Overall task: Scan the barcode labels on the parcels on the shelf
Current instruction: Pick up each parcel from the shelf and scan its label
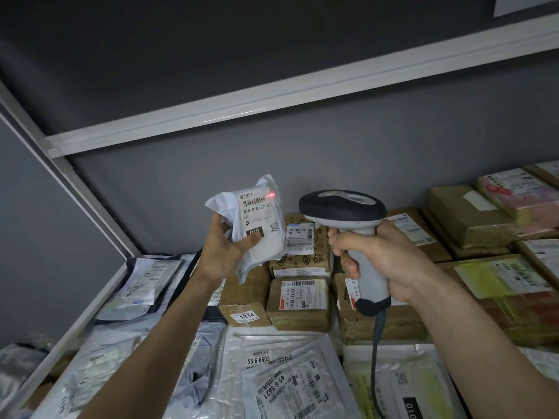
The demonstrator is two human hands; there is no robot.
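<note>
left hand (225, 251) lifts white parcel (260, 220), right hand (378, 255) grips scanner (348, 213) — red dot on label

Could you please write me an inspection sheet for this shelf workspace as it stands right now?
Surface: shelf almost wholly covered by parcels.
Job's things: small white parcel held up, label facing scanner; red scan light at the barcode's right end.
Clutter: brown boxes at back, poly mailers in front.
Hands: left hand grips the parcel; right hand grips the scanner.
Cables: scanner cable hangs over mailers.
Surroundings: grey wall, upper shelf rail.
</note>
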